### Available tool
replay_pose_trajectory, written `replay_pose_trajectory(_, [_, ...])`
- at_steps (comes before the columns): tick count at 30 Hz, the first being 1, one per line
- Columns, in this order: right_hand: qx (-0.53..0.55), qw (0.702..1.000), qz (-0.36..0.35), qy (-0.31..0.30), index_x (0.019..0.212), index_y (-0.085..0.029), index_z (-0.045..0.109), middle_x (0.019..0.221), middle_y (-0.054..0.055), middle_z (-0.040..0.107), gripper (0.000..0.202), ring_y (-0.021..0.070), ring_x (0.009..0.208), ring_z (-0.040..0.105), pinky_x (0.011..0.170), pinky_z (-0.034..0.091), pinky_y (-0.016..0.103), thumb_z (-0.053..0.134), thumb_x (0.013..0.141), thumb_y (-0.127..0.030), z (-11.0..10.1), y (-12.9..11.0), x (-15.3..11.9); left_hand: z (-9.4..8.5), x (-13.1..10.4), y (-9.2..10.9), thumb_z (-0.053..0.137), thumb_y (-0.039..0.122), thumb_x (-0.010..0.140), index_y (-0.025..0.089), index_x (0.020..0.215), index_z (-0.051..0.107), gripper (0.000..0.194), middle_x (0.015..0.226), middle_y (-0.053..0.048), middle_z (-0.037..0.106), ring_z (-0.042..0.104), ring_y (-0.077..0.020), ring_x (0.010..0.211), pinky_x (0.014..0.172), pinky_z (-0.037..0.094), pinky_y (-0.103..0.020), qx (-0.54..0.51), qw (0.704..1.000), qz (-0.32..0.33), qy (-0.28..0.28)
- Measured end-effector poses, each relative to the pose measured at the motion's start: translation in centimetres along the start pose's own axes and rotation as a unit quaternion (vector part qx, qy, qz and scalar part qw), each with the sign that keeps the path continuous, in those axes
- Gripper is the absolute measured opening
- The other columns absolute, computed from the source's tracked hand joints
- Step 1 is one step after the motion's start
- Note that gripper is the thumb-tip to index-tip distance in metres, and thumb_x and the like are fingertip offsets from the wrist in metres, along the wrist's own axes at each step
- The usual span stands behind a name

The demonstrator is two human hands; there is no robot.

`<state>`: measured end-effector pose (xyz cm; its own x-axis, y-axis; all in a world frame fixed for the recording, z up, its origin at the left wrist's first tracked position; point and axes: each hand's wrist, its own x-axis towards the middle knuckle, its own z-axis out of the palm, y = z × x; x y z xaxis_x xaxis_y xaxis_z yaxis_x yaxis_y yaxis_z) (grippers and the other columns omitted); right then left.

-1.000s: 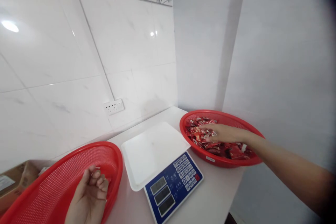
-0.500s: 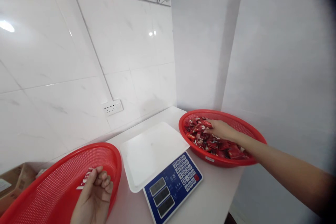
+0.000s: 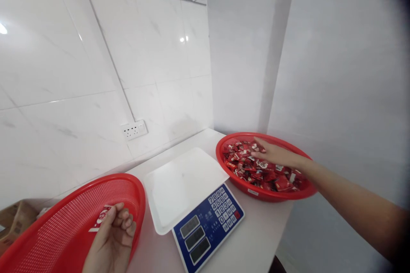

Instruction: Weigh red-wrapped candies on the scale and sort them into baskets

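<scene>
My right hand [image 3: 277, 153] is over the small red packets [image 3: 253, 168] in the right red basket [image 3: 307, 190], its fingers apart and nothing held in them. Above the left red basket [image 3: 35, 226], my left hand [image 3: 113, 230] has its fingers curled, palm turned up; whether anything small is inside is hidden. White lettering shows on that basket's inner side. Between the baskets stands a scale with a white tray [image 3: 185, 183] and a blue keypad panel [image 3: 208, 226].
All of this rests on a white table [image 3: 253, 239] pushed into a wall corner. A cardboard box [image 3: 16, 222] is at the far left behind the basket. A socket [image 3: 134, 129] is on the tiled wall.
My right hand has risen slightly off the packets and its fingers have spread. My left hand keeps its curled pose. The whole view has shifted a little.
</scene>
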<state>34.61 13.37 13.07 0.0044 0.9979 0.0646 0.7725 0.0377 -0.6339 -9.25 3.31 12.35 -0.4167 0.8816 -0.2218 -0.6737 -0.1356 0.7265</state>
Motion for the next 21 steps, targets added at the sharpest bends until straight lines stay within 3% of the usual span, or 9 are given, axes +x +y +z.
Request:
replay_pose_trajectory(4, [-0.161, 0.975, -0.022, -0.151, 0.147, -0.024, 0.024, 0.149, 0.01, 0.033, 0.087, 0.0344, 0.134, 0.031, 0.107, 0.03, 0.046, 0.063, 0.07, -0.039, 0.6, 1.1, -1.4, 0.0, 0.1, -0.1, 0.041, 0.009, 0.088, 0.014, 0.074, 0.062, 0.026, 0.066, 0.002, 0.057, 0.055, -0.0069, 0.05, 0.043, 0.051, -0.017, 0.0, 1.0, -0.002, -0.001])
replay_pose_trajectory(6, [-0.203, 0.963, -0.011, -0.174, 0.147, -0.027, 0.021, 0.151, 0.01, 0.026, 0.093, 0.036, 0.136, 0.025, 0.107, 0.029, 0.048, 0.066, 0.066, -0.037, 1.7, 1.6, -1.7, -0.1, 0.2, -0.2, 0.042, 0.009, 0.087, 0.014, 0.075, 0.062, 0.025, 0.067, 0.001, 0.057, 0.055, -0.0071, 0.05, 0.042, 0.051, -0.017, 0.001, 1.0, -0.004, -0.011])
replay_pose_trajectory(8, [-0.235, 0.96, 0.003, -0.153, 0.147, -0.03, 0.02, 0.152, 0.011, 0.025, 0.098, 0.0399, 0.135, 0.023, 0.104, 0.03, 0.052, 0.069, 0.063, -0.037, 2.8, 2.0, -1.7, 0.0, 0.1, -0.3, 0.042, 0.009, 0.087, 0.015, 0.075, 0.063, 0.025, 0.068, 0.001, 0.058, 0.055, -0.0071, 0.051, 0.043, 0.051, -0.017, 0.002, 1.0, -0.007, -0.014])
replay_pose_trajectory(10, [-0.247, 0.961, 0.002, -0.126, 0.146, -0.031, 0.022, 0.149, 0.013, 0.032, 0.098, 0.0428, 0.131, 0.032, 0.099, 0.035, 0.053, 0.071, 0.061, -0.037, 3.5, 2.2, -1.5, 0.1, 0.0, -0.3, 0.043, 0.008, 0.086, 0.015, 0.074, 0.063, 0.025, 0.068, 0.001, 0.059, 0.056, -0.007, 0.051, 0.044, 0.052, -0.017, 0.002, 1.0, -0.011, -0.007])
replay_pose_trajectory(14, [-0.195, 0.976, -0.028, -0.088, 0.14, -0.028, 0.038, 0.128, 0.011, 0.059, 0.075, 0.0344, 0.111, 0.057, 0.088, 0.045, 0.042, 0.062, 0.069, -0.026, 3.5, 2.2, -0.7, 0.4, -0.2, -0.4, 0.043, 0.009, 0.086, 0.015, 0.073, 0.063, 0.025, 0.067, 0.001, 0.06, 0.057, -0.0069, 0.051, 0.045, 0.053, -0.017, 0.0, 1.0, -0.015, 0.007])
replay_pose_trajectory(17, [-0.166, 0.983, -0.045, -0.063, 0.129, -0.026, 0.052, 0.119, 0.008, 0.065, 0.054, 0.0306, 0.106, 0.06, 0.087, 0.046, 0.039, 0.054, 0.075, -0.022, 2.9, 2.1, -0.2, 0.3, -0.1, -0.4, 0.043, 0.009, 0.087, 0.015, 0.074, 0.063, 0.025, 0.068, 0.001, 0.06, 0.056, -0.007, 0.051, 0.045, 0.053, -0.018, 0.0, 1.0, -0.011, -0.004])
replay_pose_trajectory(21, [-0.133, 0.99, -0.052, 0.014, 0.123, -0.022, 0.057, 0.12, 0.009, 0.065, 0.044, 0.031, 0.108, 0.059, 0.091, 0.045, 0.04, 0.05, 0.081, -0.034, 2.2, 1.8, 0.4, 0.0, 0.1, -0.4, 0.044, 0.008, 0.086, 0.014, 0.074, 0.063, 0.024, 0.069, 0.001, 0.059, 0.055, -0.0071, 0.052, 0.043, 0.052, -0.018, 0.002, 1.0, -0.005, -0.021])
